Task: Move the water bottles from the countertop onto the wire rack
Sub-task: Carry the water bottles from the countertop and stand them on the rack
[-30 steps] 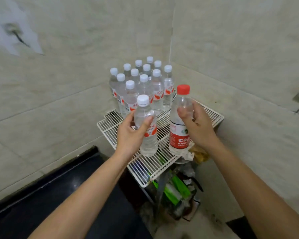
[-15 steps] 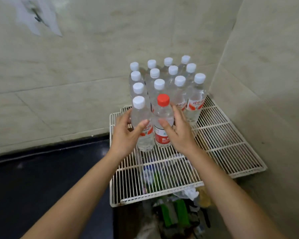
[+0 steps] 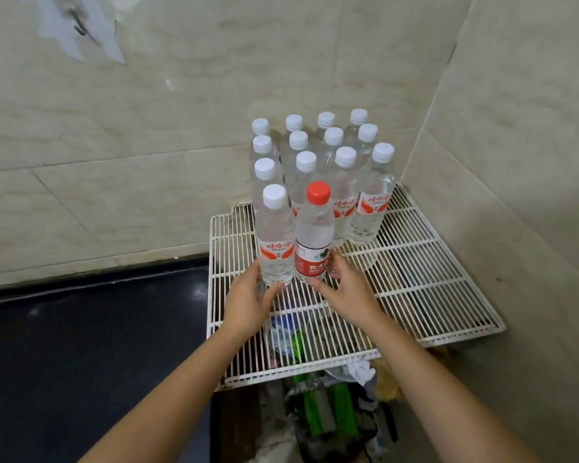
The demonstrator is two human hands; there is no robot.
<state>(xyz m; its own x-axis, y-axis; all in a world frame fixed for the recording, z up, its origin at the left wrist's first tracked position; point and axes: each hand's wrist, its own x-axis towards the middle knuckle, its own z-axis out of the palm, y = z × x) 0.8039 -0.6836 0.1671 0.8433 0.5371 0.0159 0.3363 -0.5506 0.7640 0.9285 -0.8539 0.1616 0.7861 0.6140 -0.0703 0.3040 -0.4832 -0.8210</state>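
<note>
Since a moment ago both bottles have been set down at the front of the cluster and the hands have slid to their bases. The left hand [image 3: 248, 304] loosely cups the white-capped bottle [image 3: 275, 238]; the right hand [image 3: 345, 295], fingers spread, touches the red-capped bottle [image 3: 315, 235]. Both stand on the wire rack [image 3: 415, 282]. Thin ribbed plastic on slick, gappy wires could tip if nudged on release.

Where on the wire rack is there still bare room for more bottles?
The wire rack is bare right of the red-capped bottle, out to its right edge, and along the front edge behind both hands. The back left corner is crowded with white-capped bottles.
</note>
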